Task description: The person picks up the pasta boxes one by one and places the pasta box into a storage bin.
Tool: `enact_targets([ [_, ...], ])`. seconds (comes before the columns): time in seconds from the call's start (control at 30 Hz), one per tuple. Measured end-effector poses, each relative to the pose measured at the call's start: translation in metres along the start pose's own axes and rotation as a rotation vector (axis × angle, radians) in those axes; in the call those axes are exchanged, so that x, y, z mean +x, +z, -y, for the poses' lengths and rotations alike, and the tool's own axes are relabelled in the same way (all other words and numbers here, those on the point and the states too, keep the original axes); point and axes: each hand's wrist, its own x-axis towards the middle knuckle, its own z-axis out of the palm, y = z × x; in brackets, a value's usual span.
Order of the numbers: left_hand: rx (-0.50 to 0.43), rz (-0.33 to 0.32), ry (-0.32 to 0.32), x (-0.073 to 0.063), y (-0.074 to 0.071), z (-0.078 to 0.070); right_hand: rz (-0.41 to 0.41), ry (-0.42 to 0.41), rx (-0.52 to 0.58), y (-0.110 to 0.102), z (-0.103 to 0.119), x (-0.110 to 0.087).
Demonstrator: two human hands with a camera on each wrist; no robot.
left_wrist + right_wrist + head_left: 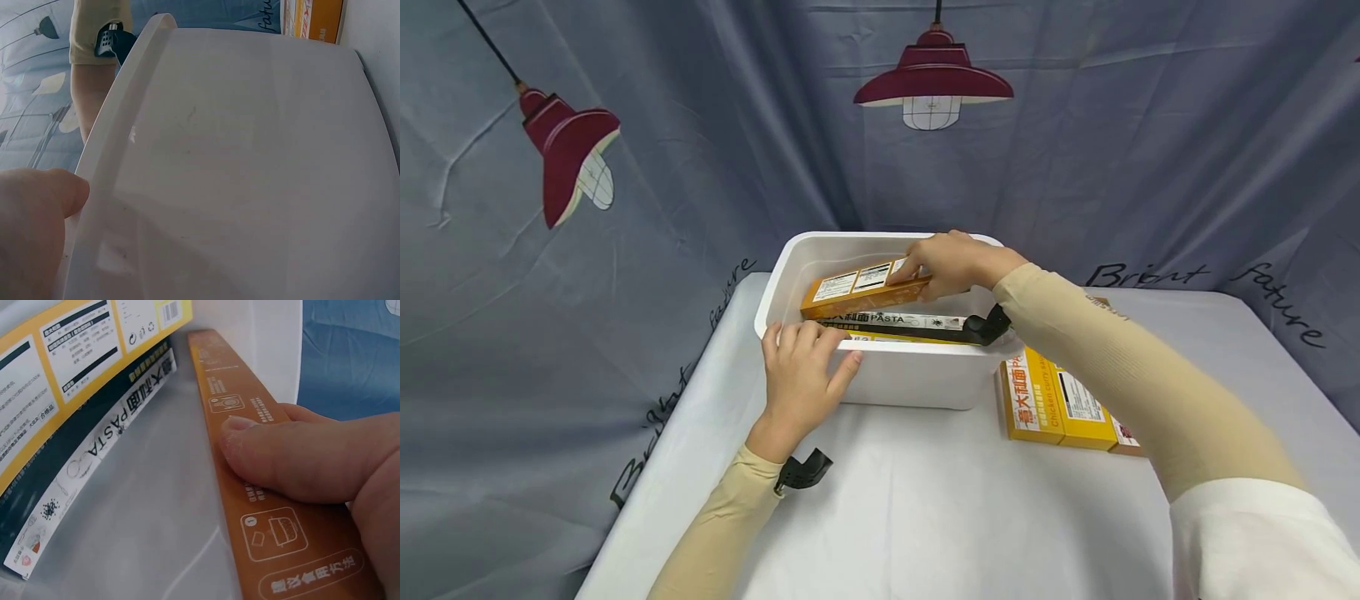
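Note:
A white plastic bin (917,377) stands on the table with pasta boxes inside. My left hand (801,375) grips its near rim at the left, fingers over the edge and thumb (75,194) on the outer side. Inside the bin, my right hand (958,262) holds an orange pasta box (850,287) by its long sides, the thumb (281,456) pressed along its printed narrow face. A dark and yellow pasta box (87,450) with a white PASTA strip lies along the near wall. A gap separates the two boxes in the right wrist view.
Several yellow and orange pasta boxes (1052,404) lie side by side on the table, right of the bin and partly behind the right forearm. A white cloth (910,517) covers the table. Grey-blue curtains (737,150) with printed lamps hang behind it.

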Motion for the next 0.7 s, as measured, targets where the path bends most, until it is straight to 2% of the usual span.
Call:
enact_targets([
  [0.43,0.014,-0.015,0.013,-0.001,0.002,0.001,0.051,0.006,0.017,0.012,-0.003,0.014],
  [0.7,0.009,-0.031,0.027,0.000,0.003,0.001,0.092,0.086,0.064,0.014,-0.002,0.015],
])
